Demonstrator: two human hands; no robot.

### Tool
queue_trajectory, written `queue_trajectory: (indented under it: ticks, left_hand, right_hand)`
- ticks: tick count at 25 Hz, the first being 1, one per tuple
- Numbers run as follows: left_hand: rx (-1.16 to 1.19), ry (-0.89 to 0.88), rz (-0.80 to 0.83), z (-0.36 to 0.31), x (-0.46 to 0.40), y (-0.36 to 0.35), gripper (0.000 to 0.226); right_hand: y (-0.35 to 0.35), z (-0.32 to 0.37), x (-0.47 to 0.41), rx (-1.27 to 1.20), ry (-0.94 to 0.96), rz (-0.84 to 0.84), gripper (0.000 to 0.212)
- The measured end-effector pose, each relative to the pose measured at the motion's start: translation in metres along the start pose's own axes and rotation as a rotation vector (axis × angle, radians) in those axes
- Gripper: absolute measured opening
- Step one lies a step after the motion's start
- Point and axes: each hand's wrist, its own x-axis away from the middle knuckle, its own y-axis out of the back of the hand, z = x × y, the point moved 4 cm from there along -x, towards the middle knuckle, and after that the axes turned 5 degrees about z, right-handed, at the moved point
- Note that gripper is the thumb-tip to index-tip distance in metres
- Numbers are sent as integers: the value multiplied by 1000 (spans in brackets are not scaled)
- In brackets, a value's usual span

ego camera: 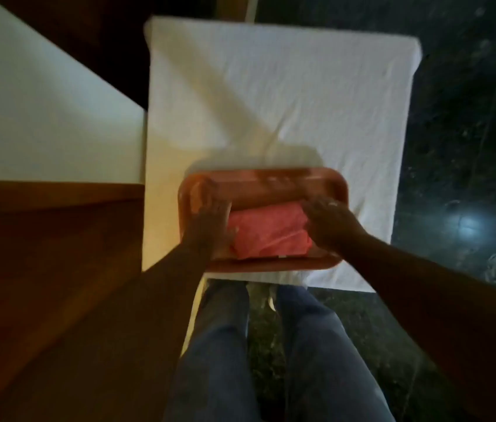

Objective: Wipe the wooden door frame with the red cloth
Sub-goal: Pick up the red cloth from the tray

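A folded red cloth [266,233] lies in an orange tray [271,185] on a table covered with a white sheet [286,95]. My left hand [210,220] rests against the cloth's left end, and my right hand [328,220] lies on its right end. Both hands look flat with fingers spread, touching the cloth. Motion blur hides whether either hand grips it. The wooden door frame [51,239] fills the left side of the view, beside the table.
A white wall [36,111] stands at the upper left above the wood. Dark polished stone floor [468,147] lies to the right of and beyond the table. My legs in blue jeans [219,360] stand just below the tray.
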Motion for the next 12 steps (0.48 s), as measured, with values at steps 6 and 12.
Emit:
queue_trajectory:
  ticks: [6,12]
  left_hand:
    - [222,7,60,3,-29,-19,37]
    - [1043,23,-62,-11,79,81,20]
  right_hand:
    - [-4,2,-43,-18,-23,68,43]
    - [79,21,65,-1091,-134,215,15]
